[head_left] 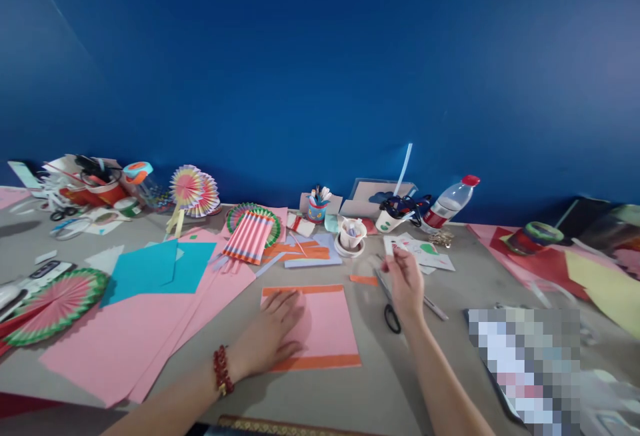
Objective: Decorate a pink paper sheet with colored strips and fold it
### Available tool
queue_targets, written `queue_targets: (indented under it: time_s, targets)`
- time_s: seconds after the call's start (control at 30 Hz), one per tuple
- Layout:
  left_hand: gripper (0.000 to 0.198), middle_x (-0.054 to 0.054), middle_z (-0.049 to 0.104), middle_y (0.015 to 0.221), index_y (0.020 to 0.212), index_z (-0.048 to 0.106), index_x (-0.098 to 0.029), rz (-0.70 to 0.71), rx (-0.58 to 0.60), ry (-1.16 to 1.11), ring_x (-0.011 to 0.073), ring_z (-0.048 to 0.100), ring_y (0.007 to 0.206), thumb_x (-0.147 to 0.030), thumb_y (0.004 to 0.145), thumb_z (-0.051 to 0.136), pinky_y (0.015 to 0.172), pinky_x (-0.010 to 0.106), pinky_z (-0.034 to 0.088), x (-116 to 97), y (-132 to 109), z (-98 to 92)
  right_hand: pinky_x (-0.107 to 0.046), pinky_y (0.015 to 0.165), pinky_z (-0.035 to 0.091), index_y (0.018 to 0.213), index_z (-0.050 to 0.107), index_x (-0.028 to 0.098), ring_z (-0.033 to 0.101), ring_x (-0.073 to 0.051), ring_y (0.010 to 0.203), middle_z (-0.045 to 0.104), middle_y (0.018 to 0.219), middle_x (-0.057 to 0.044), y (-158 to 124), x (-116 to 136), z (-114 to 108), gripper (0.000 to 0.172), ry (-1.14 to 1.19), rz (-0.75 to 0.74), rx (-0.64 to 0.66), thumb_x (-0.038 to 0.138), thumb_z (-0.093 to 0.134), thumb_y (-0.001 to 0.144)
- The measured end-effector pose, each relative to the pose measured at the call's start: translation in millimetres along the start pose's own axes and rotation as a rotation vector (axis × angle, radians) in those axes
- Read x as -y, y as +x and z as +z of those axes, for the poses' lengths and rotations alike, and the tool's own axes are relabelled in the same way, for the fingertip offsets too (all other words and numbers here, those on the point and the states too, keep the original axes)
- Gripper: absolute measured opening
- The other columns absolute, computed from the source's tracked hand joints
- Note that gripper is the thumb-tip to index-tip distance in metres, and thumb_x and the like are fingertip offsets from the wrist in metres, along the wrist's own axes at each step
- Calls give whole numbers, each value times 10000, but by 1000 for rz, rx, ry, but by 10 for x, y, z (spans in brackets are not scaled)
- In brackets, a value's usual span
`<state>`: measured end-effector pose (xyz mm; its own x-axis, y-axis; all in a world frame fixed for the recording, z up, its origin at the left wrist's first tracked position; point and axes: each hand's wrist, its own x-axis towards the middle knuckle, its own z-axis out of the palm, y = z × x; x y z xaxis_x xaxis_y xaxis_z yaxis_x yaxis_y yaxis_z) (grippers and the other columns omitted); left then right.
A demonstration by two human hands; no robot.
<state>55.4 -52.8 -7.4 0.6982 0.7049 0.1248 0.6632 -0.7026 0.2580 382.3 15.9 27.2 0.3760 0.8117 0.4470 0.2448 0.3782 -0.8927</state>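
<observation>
My left hand (274, 331) lies flat with its fingers stretched out on the left part of a pink sheet of paper (330, 323). Orange strips run along the sheet's far and near edges. My right hand (406, 283) is over the table to the right of the sheet, its fingers bent together in a pinch. Whatever is between those fingertips, if anything, is too small to tell. Partly hidden behind this hand are scissors (393, 319) with black handles. A slim grey pen-like stick (436, 308) lies just to its right, and a small orange paper scrap (363, 280) to its left.
Large pink sheets (135, 336) and blue paper (195, 269) spread out at left. A pleated pink piece (250, 237), a white cup (351, 233) and a tilted bottle (450, 204) stand towards the blue wall (320, 76). A pixelated object (525, 363) is at right.
</observation>
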Motion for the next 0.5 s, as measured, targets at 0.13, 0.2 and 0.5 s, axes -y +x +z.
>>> queue_targets:
  time_s: [0.13, 0.2, 0.5]
  targets:
    - [612, 134, 332, 1564, 1467, 398, -221, 33, 14, 8, 330, 301, 1437, -525, 947, 507, 1165, 555, 267, 50, 9, 8, -297, 712, 494, 1149, 547, 196, 649, -183, 752, 694, 835, -56, -259, -106, 230, 228, -482, -264, 490, 310, 479, 964]
    - [623, 125, 344, 1561, 1481, 387, -235, 46, -2, 6, 321, 320, 1432, -547, 952, 488, 1166, 546, 273, 62, 15, -6, -316, 750, 497, 1134, 581, 174, 660, -214, 834, 714, 883, -104, -380, -101, 379, 243, -705, -465, 696, 267, 423, 975]
    - [729, 104, 268, 1595, 1565, 169, -227, 57, 17, 75, 269, 272, 1469, -575, 975, 418, 1196, 472, 237, 368, -167, -166, -305, 688, 460, 1109, 641, 167, 646, -228, 753, 695, 834, -111, -579, 46, 579, 264, -980, -464, 902, 263, 439, 968]
